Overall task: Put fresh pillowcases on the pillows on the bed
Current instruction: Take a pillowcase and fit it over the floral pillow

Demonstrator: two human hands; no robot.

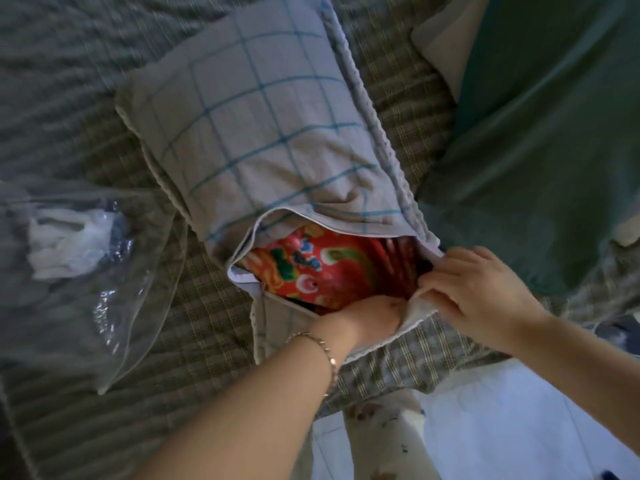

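Left grip (374,317): reaches into the open mouth of the pillowcase at its lower edge. The fingers are hidden inside the fabric, so I cannot tell whether it holds anything.
Right grip (481,292): just right of the left grip, almost touching it. The fingers are curled and pinch a fold of the pillowcase hem at the right corner of the opening.
Beige cotton pillowcase with a teal grid check (256,126): stretches up and away from both grips, lying on the bed. Its mouth gapes towards the person.
Red floral-print pillow (322,271): mostly inside the case. Its near end shows in the opening, just above and left of the left grip.
Thin metal bracelet (329,355): on the left wrist, just behind the left grip.
Bed with a green plaid sheet (194,341): under the pillowcase and both grips.
Dark green fabric cushion (540,133): above the right grip, beside the case's right edge.
Clear plastic bag with crumpled white contents (69,244): well to the left of the left grip, on the bed.
Pale tiled floor (519,427): below the right forearm, past the bed's edge.
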